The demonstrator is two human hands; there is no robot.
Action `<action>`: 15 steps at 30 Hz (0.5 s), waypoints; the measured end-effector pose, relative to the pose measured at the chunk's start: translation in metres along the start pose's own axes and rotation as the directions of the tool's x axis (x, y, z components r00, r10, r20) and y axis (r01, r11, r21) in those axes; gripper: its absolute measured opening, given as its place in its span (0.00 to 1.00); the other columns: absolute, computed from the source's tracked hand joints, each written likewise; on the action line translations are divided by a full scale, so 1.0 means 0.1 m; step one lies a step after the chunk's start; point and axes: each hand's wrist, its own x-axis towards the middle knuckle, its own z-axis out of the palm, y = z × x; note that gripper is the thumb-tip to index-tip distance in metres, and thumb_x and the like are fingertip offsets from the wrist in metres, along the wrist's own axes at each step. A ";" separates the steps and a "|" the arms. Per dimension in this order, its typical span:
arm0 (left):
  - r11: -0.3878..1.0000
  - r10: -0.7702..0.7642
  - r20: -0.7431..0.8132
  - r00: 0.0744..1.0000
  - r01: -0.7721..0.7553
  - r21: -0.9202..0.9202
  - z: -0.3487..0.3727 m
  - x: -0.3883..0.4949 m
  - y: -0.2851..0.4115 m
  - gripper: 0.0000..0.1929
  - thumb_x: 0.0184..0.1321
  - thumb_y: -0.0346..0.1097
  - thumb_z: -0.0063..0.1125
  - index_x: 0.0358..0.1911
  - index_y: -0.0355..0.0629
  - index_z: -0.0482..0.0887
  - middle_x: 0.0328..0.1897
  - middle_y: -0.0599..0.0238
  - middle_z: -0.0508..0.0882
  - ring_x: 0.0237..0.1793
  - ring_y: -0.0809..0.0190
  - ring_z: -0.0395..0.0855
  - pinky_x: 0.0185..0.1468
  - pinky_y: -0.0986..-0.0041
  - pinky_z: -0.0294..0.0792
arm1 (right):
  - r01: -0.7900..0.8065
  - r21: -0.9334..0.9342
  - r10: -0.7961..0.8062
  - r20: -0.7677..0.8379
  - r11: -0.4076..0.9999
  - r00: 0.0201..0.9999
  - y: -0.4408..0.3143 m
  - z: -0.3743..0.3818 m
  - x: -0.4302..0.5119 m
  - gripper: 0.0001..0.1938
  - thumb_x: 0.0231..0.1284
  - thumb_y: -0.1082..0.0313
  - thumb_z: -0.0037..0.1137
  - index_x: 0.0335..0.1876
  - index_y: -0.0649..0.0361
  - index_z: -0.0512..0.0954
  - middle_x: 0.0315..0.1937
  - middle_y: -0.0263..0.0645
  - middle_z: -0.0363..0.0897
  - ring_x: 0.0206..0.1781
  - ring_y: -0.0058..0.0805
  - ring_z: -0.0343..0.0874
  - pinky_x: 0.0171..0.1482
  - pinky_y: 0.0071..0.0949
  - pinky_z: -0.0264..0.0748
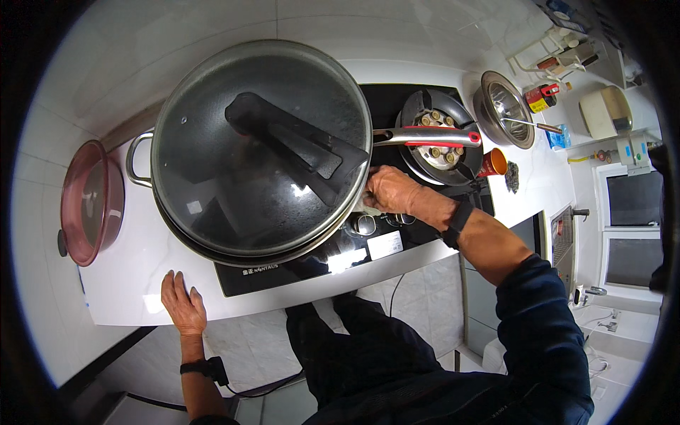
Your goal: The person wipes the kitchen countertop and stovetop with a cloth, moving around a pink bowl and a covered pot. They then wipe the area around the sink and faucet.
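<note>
A large wok with a glass lid and a black upright lid handle covers the left side of a black glass gas hob. My right hand is by the wok's right edge, below its long metal-and-red handle. Its fingers are curled on a pale cloth, partly hidden. My left hand rests at the front edge of the white counter, fingers apart, holding nothing. Control knobs lie just below my right hand.
A reddish plastic basin stands at the left by the wall. To the right are a bare burner, a metal bowl with a utensil across it, an orange cup, a scouring pad and a sink.
</note>
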 end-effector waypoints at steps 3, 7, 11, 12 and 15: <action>1.000 0.015 -0.018 1.000 -0.015 -0.018 0.00 0.00 0.01 0.26 0.68 0.38 0.50 0.68 0.36 0.71 0.74 0.45 0.68 0.73 0.40 0.63 0.75 0.49 0.55 | -0.076 -0.019 0.075 -0.054 0.997 0.996 0.02 0.06 0.02 0.10 0.51 0.65 0.66 0.39 0.56 0.84 0.38 0.44 0.85 0.47 0.46 0.84 0.52 0.40 0.83; 1.000 0.026 -0.027 0.999 -0.026 -0.005 -0.01 0.01 0.00 0.26 0.68 0.38 0.49 0.68 0.36 0.71 0.73 0.45 0.69 0.73 0.39 0.63 0.75 0.49 0.55 | -0.154 -0.101 0.147 -0.072 0.983 0.987 0.06 0.02 -0.05 0.10 0.53 0.61 0.66 0.37 0.57 0.83 0.37 0.44 0.85 0.47 0.45 0.84 0.50 0.41 0.83; 1.000 0.021 -0.024 0.999 -0.021 -0.004 0.02 0.00 0.00 0.26 0.67 0.38 0.50 0.68 0.36 0.71 0.73 0.44 0.69 0.73 0.39 0.64 0.75 0.48 0.55 | -0.083 -0.109 0.098 0.141 0.991 0.985 0.00 -0.01 -0.13 0.11 0.50 0.59 0.70 0.36 0.55 0.83 0.37 0.44 0.85 0.45 0.48 0.85 0.47 0.42 0.82; 1.000 0.008 -0.015 1.000 -0.008 0.009 0.02 0.00 0.00 0.26 0.67 0.38 0.50 0.68 0.36 0.71 0.73 0.44 0.69 0.73 0.39 0.64 0.75 0.48 0.55 | -0.102 -0.049 0.107 0.115 0.994 0.988 -0.02 -0.01 -0.11 0.11 0.50 0.59 0.70 0.35 0.55 0.84 0.37 0.44 0.84 0.43 0.49 0.85 0.46 0.42 0.83; 1.000 0.012 -0.019 1.000 -0.012 -0.010 0.01 0.00 0.00 0.26 0.67 0.37 0.50 0.67 0.36 0.71 0.73 0.44 0.69 0.73 0.39 0.64 0.75 0.48 0.55 | -0.179 -0.014 0.179 0.009 0.984 0.984 -0.07 -0.01 0.04 0.11 0.50 0.59 0.70 0.35 0.56 0.84 0.37 0.45 0.85 0.44 0.49 0.85 0.46 0.43 0.83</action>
